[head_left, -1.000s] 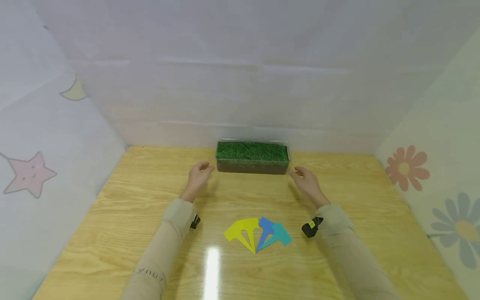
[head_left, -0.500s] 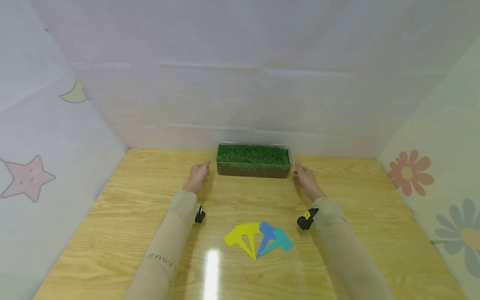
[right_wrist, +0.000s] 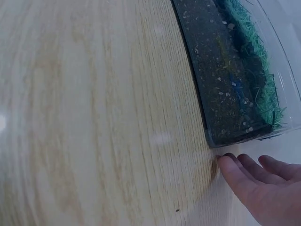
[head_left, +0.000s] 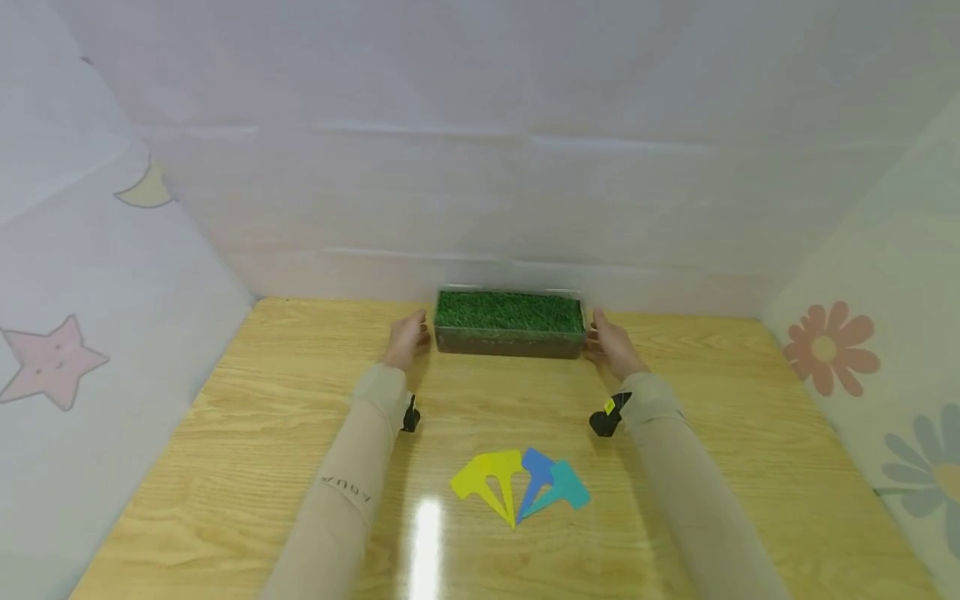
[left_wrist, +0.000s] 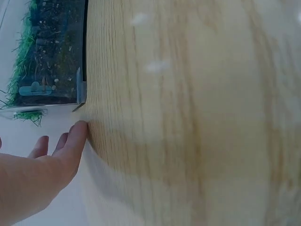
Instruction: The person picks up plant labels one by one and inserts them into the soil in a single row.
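Observation:
A clear plastic planter box [head_left: 510, 342] of dark soil, topped with green grass [head_left: 510, 311], stands at the back of the table. My left hand [head_left: 406, 337] is beside its left end, fingers loosely bent; the left wrist view shows a small gap between the fingertips [left_wrist: 81, 126] and the box corner. At the right end is my right hand [head_left: 613, 343], its fingertips [right_wrist: 225, 161] very close to the box's lower corner. Whether they touch, I cannot tell. Several T-shaped plant labels, yellow [head_left: 472, 478], blue [head_left: 537, 467] and teal [head_left: 572, 485], lie fanned out nearer me.
The wooden table [head_left: 300, 467] carries a bright light reflection at the front. White cloth walls enclose it behind and on both sides, with a pink star [head_left: 56, 362] on the left and flowers [head_left: 828, 348] on the right. Wrist cameras [head_left: 606, 417] are strapped to both arms.
Both hands have moved forward and inward, nearer the ends of the planter box. The box and plant labels have kept their places on the table; the head view has tilted slightly.

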Demonstrator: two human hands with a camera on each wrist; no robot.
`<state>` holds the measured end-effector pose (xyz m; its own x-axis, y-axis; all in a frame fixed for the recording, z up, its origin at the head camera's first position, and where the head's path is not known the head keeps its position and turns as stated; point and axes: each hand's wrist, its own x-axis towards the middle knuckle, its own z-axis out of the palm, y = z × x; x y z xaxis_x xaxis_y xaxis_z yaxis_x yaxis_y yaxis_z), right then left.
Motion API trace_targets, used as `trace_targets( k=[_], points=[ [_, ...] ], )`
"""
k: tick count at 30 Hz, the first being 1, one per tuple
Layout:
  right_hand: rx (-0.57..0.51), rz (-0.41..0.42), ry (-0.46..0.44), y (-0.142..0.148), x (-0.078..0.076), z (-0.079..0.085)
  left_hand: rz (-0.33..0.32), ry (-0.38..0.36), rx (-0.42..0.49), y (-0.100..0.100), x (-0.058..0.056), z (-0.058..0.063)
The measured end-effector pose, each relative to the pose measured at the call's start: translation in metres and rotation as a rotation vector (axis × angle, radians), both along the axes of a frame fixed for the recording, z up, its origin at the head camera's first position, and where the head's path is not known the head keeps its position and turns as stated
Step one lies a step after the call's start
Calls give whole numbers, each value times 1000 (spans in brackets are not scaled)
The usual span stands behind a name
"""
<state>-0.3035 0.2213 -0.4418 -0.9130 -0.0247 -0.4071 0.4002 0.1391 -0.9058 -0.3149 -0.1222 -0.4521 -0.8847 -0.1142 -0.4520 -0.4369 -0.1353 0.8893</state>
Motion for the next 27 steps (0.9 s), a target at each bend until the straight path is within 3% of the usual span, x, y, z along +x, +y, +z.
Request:
trace_targets(
  k=[7,14,27],
  points=[
    [-5,-3,-10,-3,-5,-4,-59,-21,-4,7,-6,1],
    [74,28,7,-3,-8,-6,-90,-40,-10,8,-7,3],
    [171,76,67,-5,-6,-3,-155,13,-17,7,-3,4]
  ],
)
